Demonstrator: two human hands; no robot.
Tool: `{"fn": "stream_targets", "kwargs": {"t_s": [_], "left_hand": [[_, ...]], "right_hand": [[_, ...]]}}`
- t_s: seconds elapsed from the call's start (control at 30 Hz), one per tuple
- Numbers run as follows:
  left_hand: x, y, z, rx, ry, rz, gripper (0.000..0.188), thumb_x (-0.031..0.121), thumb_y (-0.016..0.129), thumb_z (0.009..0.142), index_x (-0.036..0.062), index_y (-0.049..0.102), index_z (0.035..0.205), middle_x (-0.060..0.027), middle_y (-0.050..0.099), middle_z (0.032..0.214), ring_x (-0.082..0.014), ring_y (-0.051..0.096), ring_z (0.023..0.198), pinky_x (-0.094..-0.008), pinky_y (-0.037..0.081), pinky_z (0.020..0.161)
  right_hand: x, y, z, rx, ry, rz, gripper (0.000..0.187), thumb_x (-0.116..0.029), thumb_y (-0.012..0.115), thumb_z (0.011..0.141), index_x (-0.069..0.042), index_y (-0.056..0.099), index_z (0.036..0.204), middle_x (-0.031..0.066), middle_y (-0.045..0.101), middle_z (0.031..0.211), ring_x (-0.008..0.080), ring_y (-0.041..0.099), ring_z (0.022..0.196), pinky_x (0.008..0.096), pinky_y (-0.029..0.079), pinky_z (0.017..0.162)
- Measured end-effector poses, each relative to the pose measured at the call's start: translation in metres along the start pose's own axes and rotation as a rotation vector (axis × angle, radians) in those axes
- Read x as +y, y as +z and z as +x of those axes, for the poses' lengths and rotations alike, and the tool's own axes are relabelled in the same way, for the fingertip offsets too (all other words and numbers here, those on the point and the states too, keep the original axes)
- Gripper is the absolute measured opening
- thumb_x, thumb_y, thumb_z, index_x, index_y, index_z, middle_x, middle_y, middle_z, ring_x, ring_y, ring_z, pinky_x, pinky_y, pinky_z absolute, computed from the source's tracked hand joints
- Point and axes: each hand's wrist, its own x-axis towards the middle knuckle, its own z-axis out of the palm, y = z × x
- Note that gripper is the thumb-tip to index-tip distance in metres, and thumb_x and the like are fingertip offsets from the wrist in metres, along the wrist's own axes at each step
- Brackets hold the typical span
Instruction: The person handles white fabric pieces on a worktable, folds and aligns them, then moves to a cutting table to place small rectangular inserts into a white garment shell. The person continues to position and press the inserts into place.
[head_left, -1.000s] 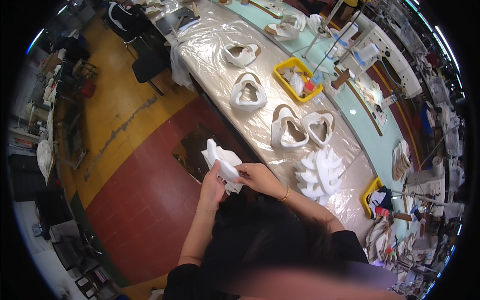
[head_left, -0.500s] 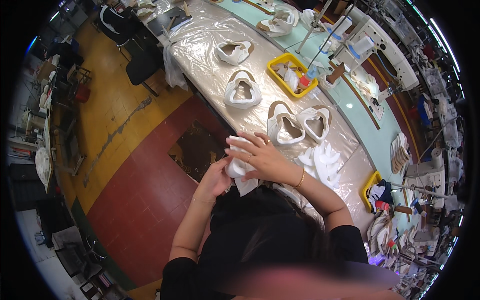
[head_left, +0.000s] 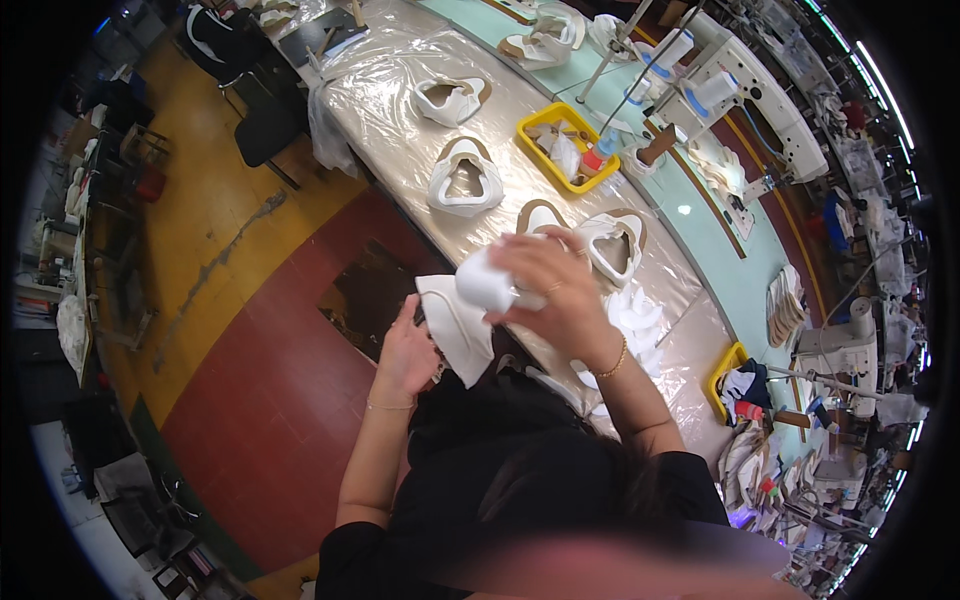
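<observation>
My left hand (head_left: 408,352) grips the edge of a white shoe-upper piece (head_left: 458,330), a flared panel with a seam line; some of its fingers are behind the panel. Just right of it, my right hand (head_left: 555,290) is closed around a smooth, rounded white piece (head_left: 483,282). Motion blurs that hand, and I cannot make out the kind of thing. Beyond it are two white-and-tan shoe uppers, one partly covered by the hand (head_left: 540,216) and one fully showing (head_left: 613,245). A pile of curved white pieces (head_left: 635,325) lies beside my right wrist.
Two more shoe uppers (head_left: 465,178) (head_left: 450,100) stand farther along the plastic-covered table (head_left: 385,95). A yellow tray (head_left: 570,150) of scraps is right of them. Sewing machines (head_left: 750,90) line the right, with another yellow bin (head_left: 722,385). A black chair (head_left: 262,130) stands left.
My hands have moved apart. The right has shifted right with the rounded white piece, now blurred; the left holds the flared white panel, which shows fully. The whole view has shifted slightly.
</observation>
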Motion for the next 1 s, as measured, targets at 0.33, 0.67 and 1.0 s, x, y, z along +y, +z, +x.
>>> {"fn": "stream_targets", "kwargs": {"t_s": [0.33,0.67,1.0], "left_hand": [[-0.012,-0.039,-0.01,0.148,0.155,-0.056,0.046,0.027,0.059,0.099,0.0038,0.047,0.137,-0.0113,0.056,0.136,-0.027,0.053,0.126,-0.0444,0.039,0.109],[-0.019,-0.039,-0.004,0.112,0.12,-0.211,0.049,0.021,0.063,0.096,0.0035,0.045,0.138,-0.0141,0.055,0.136,-0.0299,0.052,0.127,-0.0484,0.038,0.111],[-0.025,-0.038,-0.003,0.131,0.039,-0.274,0.046,0.015,0.066,0.093,0.0034,0.049,0.134,-0.0146,0.057,0.134,-0.0308,0.053,0.125,-0.0488,0.038,0.11]], "right_hand": [[0.031,0.014,0.0,0.194,0.173,0.051,0.048,-0.018,0.088,0.066,-0.01,0.07,0.109,0.0082,0.07,0.095,0.0268,0.065,0.085,0.0362,0.051,0.076],[0.085,0.02,0.003,0.55,0.662,0.535,0.046,-0.021,0.081,0.081,0.003,0.065,0.116,0.0053,0.07,0.092,0.012,0.062,0.085,0.0267,0.05,0.078],[0.119,0.053,-0.017,0.073,0.789,0.407,0.07,-0.027,0.078,0.084,-0.001,0.048,0.141,0.0056,0.067,0.088,0.0123,0.059,0.076,0.0259,0.048,0.071]]}}
